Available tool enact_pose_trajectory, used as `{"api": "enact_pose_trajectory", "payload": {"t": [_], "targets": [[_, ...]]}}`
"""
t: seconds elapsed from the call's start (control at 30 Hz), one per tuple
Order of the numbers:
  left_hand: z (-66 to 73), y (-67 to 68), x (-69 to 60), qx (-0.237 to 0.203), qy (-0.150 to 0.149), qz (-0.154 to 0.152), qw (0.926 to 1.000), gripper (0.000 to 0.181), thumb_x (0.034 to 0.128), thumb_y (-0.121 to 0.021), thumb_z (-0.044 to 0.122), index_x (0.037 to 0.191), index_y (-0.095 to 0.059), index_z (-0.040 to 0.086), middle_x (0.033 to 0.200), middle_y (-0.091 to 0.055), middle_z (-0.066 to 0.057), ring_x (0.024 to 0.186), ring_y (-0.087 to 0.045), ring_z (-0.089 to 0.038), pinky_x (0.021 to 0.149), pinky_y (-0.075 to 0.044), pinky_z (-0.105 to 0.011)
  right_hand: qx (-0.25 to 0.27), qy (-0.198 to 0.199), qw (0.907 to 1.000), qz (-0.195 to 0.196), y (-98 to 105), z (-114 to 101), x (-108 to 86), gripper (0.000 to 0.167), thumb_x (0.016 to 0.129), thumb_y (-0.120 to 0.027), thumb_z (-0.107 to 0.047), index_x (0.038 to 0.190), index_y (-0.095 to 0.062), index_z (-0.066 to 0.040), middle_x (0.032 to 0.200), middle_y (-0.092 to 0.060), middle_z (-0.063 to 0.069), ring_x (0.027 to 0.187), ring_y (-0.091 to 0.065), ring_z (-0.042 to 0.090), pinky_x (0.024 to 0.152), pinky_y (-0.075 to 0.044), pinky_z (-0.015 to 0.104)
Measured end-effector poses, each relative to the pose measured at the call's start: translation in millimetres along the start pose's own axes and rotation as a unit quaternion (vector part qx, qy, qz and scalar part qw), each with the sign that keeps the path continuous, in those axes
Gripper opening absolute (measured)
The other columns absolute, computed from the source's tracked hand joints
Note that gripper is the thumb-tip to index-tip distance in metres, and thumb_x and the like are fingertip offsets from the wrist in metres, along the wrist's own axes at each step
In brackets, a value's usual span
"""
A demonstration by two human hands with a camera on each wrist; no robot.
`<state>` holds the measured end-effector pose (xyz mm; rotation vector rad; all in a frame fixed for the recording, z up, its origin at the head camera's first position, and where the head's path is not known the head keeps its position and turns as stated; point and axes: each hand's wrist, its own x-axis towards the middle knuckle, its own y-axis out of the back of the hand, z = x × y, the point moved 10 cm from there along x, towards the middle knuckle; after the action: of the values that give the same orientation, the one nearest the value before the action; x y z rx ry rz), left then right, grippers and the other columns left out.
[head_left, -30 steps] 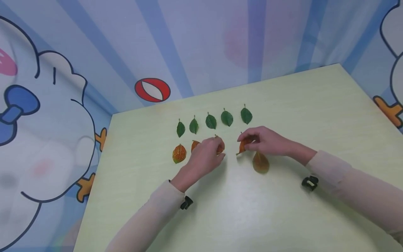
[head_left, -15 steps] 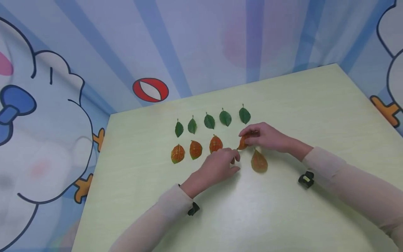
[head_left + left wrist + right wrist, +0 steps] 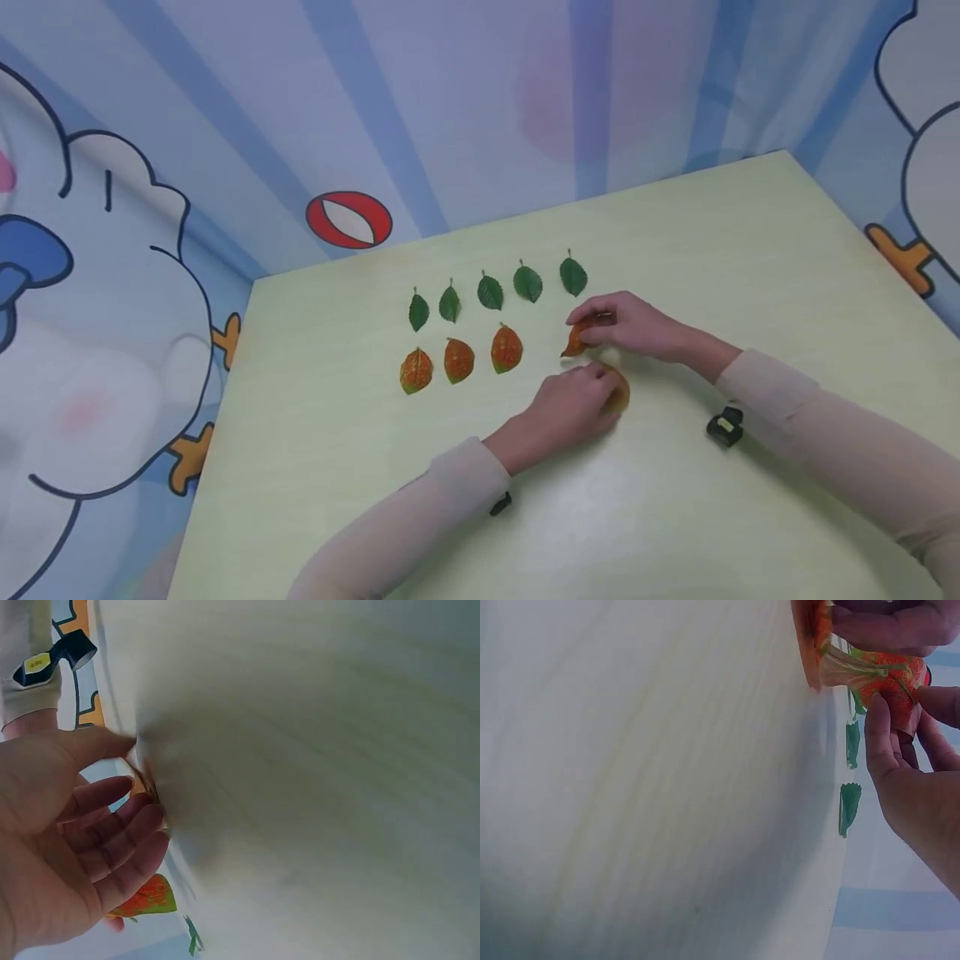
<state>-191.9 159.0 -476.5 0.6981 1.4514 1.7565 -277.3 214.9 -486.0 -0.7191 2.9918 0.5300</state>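
Note:
My right hand pinches an orange-red leaf between thumb and fingers; in the right wrist view that leaf is raised off the table. Just in front, my left hand has its thumb and fingers around a yellow-brown leaf, mostly covered by the fingers. Only a thin edge of this leaf shows in the left wrist view. To the left, a row of three orange leaves lies flat. Behind them runs a row of several green leaves, stems pointing away.
The pale table meets a cartoon-printed backdrop at its back and left edges. Small black wrist cameras hang under both sleeves. The two hands are close together.
My left hand has moved right, off the third orange leaf and past the gap, to the yellow-brown leaf. My right hand stays nearly in place, still holding its orange-red leaf.

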Motion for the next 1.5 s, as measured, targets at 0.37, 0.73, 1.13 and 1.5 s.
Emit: {"api": "enact_pose_trajectory", "payload": {"t": [0.37,0.73,1.13,1.5], "targets": [[1.9,5.3,-5.3,0.004,0.009,-0.021,0.9997,0.021,0.0992,-0.059,0.011,0.116,-0.071,0.018,0.079,-0.063,0.004,0.059,-0.046,-0.008,0.048,-0.037,-0.017,-0.002,-0.011,0.9998,-0.014,-9,-3,9.9,0.037,0.09,-0.07,-0.004,0.126,-0.064,0.001,0.121,-0.066,0.012,0.108,-0.061,0.026,0.093,-0.048,0.031],[6.6,11.6,-14.6,-0.015,0.024,-0.041,0.9987,0.021,0.0987,-0.061,0.014,0.118,-0.07,0.012,0.078,-0.067,0.003,0.057,-0.045,-0.008,0.049,-0.035,-0.017,-0.043,-0.023,0.9972,-0.057,-26,-9,41.7,0.04,0.092,-0.07,-0.009,0.13,-0.063,-0.001,0.119,-0.066,0.011,0.105,-0.057,0.024,0.091,-0.046,0.038],[4.3,14.2,-19.7,-0.03,0.025,-0.036,0.9986,0.021,0.0982,-0.062,0.012,0.118,-0.07,0.011,0.089,-0.072,0.001,0.058,-0.048,-0.006,0.051,-0.037,-0.015,-0.127,-0.028,0.9864,-0.1,-35,-13,61.7,0.039,0.089,-0.071,-0.005,0.127,-0.064,0.0,0.109,-0.067,0.009,0.099,-0.059,0.025,0.082,-0.049,0.036],[4.9,13.9,-20.6,-0.037,0.023,-0.041,0.9982,0.02,0.0983,-0.061,0.012,0.116,-0.07,0.011,0.09,-0.073,0.001,0.058,-0.049,-0.006,0.05,-0.037,-0.015,-0.24,0.03,0.9574,-0.157,-37,-25,63.3,0.035,0.093,-0.067,-0.011,0.127,-0.064,-0.002,0.113,-0.06,0.011,0.1,-0.064,0.025,0.085,-0.051,0.039]]}}
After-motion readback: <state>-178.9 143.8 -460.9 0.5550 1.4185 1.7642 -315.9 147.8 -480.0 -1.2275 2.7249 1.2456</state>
